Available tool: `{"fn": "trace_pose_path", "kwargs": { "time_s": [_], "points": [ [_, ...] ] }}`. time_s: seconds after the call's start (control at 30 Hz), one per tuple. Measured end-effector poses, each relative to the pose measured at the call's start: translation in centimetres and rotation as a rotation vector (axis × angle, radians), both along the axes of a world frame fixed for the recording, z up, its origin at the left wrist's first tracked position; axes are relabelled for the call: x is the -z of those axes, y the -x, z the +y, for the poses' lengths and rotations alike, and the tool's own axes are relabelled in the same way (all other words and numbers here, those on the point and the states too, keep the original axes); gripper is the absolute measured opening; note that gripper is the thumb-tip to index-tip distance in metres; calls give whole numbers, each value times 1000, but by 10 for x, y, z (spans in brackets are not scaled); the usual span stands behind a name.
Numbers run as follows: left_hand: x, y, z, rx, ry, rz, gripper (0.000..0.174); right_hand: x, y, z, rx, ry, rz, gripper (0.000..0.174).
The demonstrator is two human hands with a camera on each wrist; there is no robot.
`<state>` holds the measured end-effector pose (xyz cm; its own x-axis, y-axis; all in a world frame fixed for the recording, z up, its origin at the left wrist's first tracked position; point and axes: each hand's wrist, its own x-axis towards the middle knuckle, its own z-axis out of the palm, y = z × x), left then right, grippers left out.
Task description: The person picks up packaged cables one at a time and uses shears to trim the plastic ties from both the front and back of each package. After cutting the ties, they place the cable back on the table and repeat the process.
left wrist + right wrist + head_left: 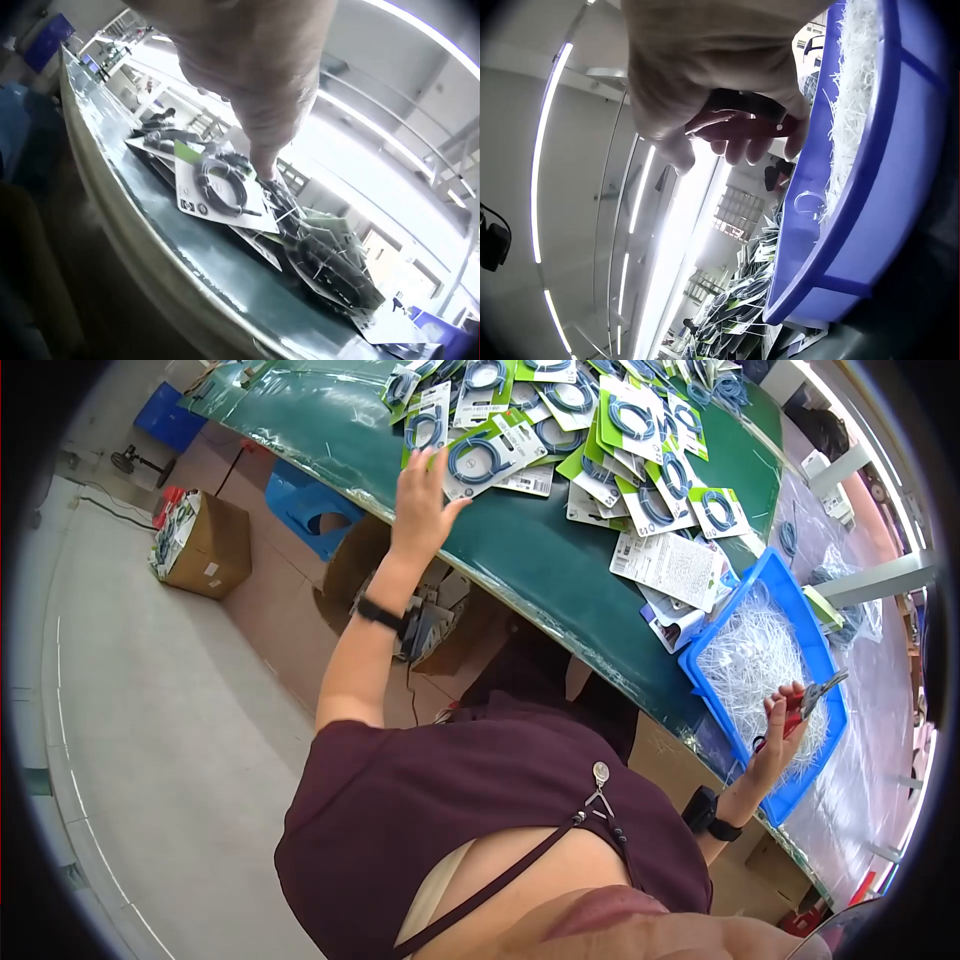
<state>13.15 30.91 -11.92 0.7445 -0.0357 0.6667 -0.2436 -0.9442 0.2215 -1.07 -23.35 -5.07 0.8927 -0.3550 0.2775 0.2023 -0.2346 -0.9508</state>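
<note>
In the head view my left hand [422, 505] reaches over the table's near edge, fingers extended and thumb spread. Its fingertips are right at a carded cable [424, 428], a coiled blue-grey cable on a white and green card. Another carded cable [478, 460] lies just right of the thumb. The left wrist view has a card with a coil [221, 187] below the hand, whose fingertips are partly hidden behind it. My right hand [778, 745] holds red-handled scissors [797, 705] above a blue tray [708, 678], metal end pointing outward.
A heap of carded cables [630, 435] covers the far part of the green table [560, 580]. White clippings [755, 650] fill the tray. White printed cards [668, 568] lie beside it. Below the table stand a blue stool [300, 510] and a cardboard box [208, 550].
</note>
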Motion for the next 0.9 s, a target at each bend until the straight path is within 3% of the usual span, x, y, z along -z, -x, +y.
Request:
{"fn": "trace_pose_path", "kwargs": {
  "time_s": [0.07, 0.23, 0.33, 0.37, 0.43, 0.47, 0.53, 0.7, 0.9],
  "points": [
    [12, -40, -11, -162, -221, 95, 92, 7, 13, -2, -10, 26, 20, 39],
    [9, -72, -11, -175, -182, 389, 97, 9, 45, -17, -6, 89, 86, 42],
    [-10, -58, -16, 43, 341, 273, 94, 8, 48, -27, -46, 40, 86, 45],
    [-27, -49, -29, 52, 327, 269, 94, 7, 48, -29, -102, -8, 82, 47],
    [-55, -29, -72, 873, 1549, 837, 93, 7, 49, -27, -133, -60, 77, 49],
    [-61, -22, -99, 899, 1535, 867, 93, 5, 42, -19, -169, 2, 95, 51],
    [-67, -15, -159, 1317, 1762, 990, 90, -2, 34, 0, -159, 161, 117, 54],
    [-81, 9, -293, 1638, 1806, 1325, 95, -36, 26, 33, 52, 645, 41, 55],
    [-91, 46, -377, 1708, 1577, 1480, 102, -31, 55, 10, 364, 741, 44, 53]
  ]
}}
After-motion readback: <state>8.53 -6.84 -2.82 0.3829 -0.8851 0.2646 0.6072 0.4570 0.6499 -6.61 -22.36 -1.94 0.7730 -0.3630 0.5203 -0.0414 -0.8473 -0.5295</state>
